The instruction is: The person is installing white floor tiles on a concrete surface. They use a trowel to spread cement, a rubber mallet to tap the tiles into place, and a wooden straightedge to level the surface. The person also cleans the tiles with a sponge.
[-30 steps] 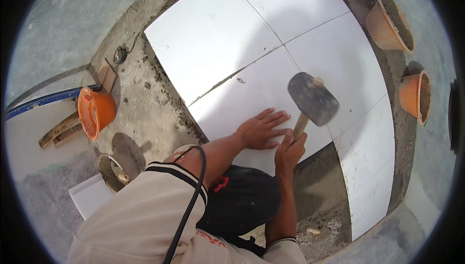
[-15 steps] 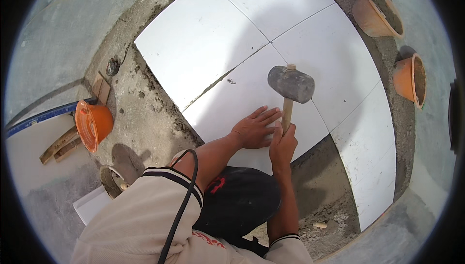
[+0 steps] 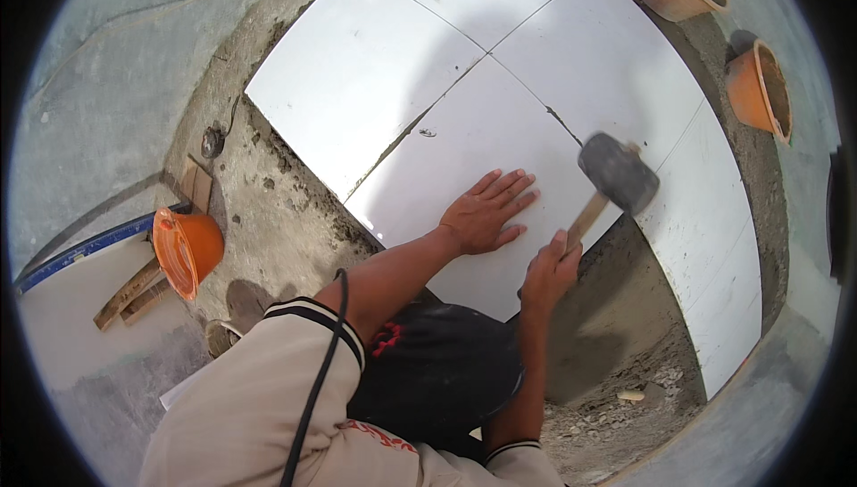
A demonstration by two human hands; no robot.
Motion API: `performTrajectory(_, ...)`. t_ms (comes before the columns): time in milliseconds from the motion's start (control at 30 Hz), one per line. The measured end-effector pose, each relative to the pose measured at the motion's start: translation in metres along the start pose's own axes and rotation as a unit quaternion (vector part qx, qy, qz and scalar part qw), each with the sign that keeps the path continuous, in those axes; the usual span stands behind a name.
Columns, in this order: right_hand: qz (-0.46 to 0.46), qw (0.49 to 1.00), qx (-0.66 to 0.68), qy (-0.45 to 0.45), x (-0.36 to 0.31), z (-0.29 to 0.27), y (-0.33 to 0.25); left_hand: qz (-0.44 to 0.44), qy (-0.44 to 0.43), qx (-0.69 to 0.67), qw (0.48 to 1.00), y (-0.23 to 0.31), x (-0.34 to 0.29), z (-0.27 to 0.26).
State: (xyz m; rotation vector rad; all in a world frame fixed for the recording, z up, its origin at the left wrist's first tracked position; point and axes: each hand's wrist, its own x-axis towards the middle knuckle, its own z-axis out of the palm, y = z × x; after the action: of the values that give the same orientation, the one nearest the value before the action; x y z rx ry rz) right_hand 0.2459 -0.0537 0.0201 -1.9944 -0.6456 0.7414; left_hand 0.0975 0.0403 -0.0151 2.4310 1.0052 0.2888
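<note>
Rough grey concrete floor borders a large square white tile, where a spread left hand rests and the right hand grips a wooden-handled black mallet near its edge, apparently bedding it, likely needing measured taps.

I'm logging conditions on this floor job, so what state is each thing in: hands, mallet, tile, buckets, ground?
Left hand: open, palm down on a tile.
Tile under it: laid, dark gaps showing along two edges.
Right hand: closed around the mallet handle.
Mallet: gripped; head contact unclear.
Grey bed: exposed.
Right-side buckets: holding grey mix.
Left-side bucket: contents unclear.
</note>
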Motion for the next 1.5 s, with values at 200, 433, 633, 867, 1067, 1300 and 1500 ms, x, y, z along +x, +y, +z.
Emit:
performTrajectory(200,0.139,0.975,0.168,0.038,-0.05,-0.025,-0.008,-0.151,0.147,0.171,0.962,-0.081,0.085,-0.025)
performTrajectory(433,0.128,0.986,0.106,0.012,-0.073,-0.027,0.002,-0.156,0.183,0.183,0.953,-0.129,0.122,-0.046)
performTrajectory(633,0.089,0.995,0.006,-0.052,-0.086,-0.012,0.022,-0.125,0.154,0.191,0.961,-0.097,0.063,-0.032)
performTrajectory(867,-0.041,0.997,-0.044,-0.052,-0.077,0.007,-0.008,-0.102,0.065,0.078,0.99,-0.025,-0.051,-0.016)
performTrajectory(1067,-0.129,0.959,-0.221,-0.122,-0.032,0.032,-0.004,-0.095,0.057,0.05,0.993,-0.023,-0.047,-0.019)
performTrajectory(1300,-0.167,0.983,-0.05,-0.064,-0.04,0.042,-0.027,-0.098,0.061,0.07,0.991,-0.025,-0.051,-0.019)
performTrajectory(1500,-0.147,0.986,-0.048,-0.056,-0.037,0.031,-0.048,-0.109,0.046,0.067,0.991,-0.023,-0.046,-0.015)
